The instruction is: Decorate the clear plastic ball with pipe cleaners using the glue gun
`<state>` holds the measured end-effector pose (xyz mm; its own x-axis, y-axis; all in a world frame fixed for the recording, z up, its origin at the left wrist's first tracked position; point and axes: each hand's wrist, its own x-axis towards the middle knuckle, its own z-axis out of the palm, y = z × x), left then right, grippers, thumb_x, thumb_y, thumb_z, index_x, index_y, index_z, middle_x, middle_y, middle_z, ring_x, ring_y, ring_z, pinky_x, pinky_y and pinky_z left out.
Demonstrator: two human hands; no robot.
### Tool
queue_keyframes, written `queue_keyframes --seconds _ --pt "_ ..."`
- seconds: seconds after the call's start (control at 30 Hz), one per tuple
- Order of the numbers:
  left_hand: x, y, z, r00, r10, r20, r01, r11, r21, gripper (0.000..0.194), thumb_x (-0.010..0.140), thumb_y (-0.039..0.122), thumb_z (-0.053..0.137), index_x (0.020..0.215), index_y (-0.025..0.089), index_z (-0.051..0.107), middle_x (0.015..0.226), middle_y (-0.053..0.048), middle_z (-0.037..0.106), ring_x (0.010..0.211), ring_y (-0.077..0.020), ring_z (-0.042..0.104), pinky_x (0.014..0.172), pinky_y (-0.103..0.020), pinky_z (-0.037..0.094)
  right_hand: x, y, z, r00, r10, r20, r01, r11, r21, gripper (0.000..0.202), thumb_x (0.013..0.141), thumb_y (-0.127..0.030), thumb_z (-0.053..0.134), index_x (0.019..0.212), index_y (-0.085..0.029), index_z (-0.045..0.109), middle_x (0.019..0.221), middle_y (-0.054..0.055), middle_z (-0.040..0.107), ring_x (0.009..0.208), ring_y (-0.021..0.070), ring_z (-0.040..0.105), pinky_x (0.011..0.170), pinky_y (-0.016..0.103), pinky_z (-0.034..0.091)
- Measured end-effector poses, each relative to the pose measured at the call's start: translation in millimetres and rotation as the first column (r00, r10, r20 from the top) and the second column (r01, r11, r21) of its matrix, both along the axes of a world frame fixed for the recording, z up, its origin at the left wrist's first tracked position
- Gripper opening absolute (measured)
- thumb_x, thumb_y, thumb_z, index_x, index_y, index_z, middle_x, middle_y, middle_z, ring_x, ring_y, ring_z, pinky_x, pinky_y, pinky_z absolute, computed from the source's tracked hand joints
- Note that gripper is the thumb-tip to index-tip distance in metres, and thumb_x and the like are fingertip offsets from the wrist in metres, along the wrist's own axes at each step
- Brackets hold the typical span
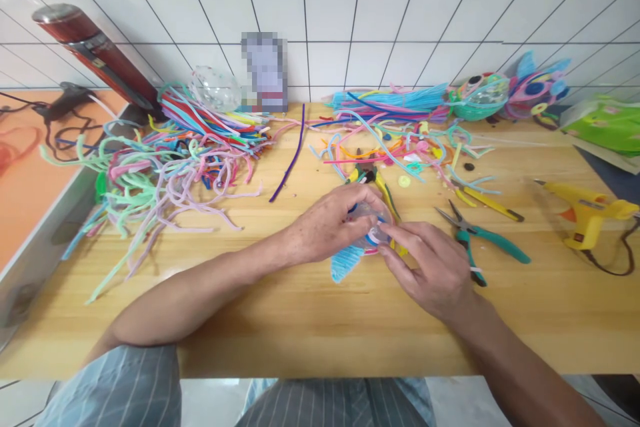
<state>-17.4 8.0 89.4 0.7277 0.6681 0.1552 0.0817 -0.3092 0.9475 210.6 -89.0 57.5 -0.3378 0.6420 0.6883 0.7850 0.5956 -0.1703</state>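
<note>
At the front middle of the table, my left hand [327, 221] is curled around a small clear plastic ball [364, 211] with blue and white rings of pipe cleaner on it. A light blue pipe-cleaner fin [346, 263] sticks out below the ball. The fingertips of my right hand [434, 267] press together against the ball's right side; anything small between them is hidden. Just behind the ball lie yellow-handled pliers [383, 188], partly covered by my left hand. Teal-handled long-nose pliers [493, 240] rest to the right of my right hand.
Pipe cleaners [165, 173] are heaped at left; a bundle [390, 103] lies at the back. A yellow glue gun [585, 210] and a cutter [495, 205] are at right. Finished-looking fish [480, 97], a thermos [97, 57] and another clear ball [216, 88] stand along the tiled wall.
</note>
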Motion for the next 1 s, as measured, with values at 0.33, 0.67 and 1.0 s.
queue_keyframes --seconds 0.33,0.67,1.0 --pt "-2 6 -1.8 0.999 -0.031 0.011 0.032 0.999 -0.035 0.034 0.110 0.053 0.067 0.113 0.019 0.071 0.123 -0.011 0.078 0.109 -0.0215 0.073 0.099 -0.036 0.061 -2 -4 -0.7 1.000 -0.003 0.024 0.002 1.000 0.014 0.028 0.107 -0.011 0.075 0.134 -0.020 0.075 0.102 0.008 0.086 0.088 0.0220 0.082 0.082 0.034 0.065" --pt "-5 7 -5.2 0.999 -0.039 0.002 0.039 0.998 -0.040 0.036 0.110 0.055 0.069 0.114 0.020 0.066 0.124 -0.012 0.076 0.114 -0.0227 0.070 0.102 -0.038 0.058 -7 -5 -6.2 1.000 -0.015 -0.014 0.015 1.000 0.022 0.029 0.108 -0.011 0.075 0.135 -0.020 0.076 0.103 0.007 0.085 0.090 0.0200 0.082 0.084 0.031 0.064" --pt "-11 16 -2.9 0.993 -0.108 0.046 0.115 0.974 -0.195 0.053 0.106 0.072 0.069 0.117 0.020 0.071 0.127 -0.011 0.075 0.119 -0.0267 0.070 0.108 -0.041 0.056 -8 -1 -7.2 1.000 0.006 -0.025 -0.005 0.999 0.045 0.022 0.110 -0.012 0.073 0.131 -0.019 0.074 0.100 0.006 0.085 0.085 0.0184 0.081 0.079 0.030 0.063"
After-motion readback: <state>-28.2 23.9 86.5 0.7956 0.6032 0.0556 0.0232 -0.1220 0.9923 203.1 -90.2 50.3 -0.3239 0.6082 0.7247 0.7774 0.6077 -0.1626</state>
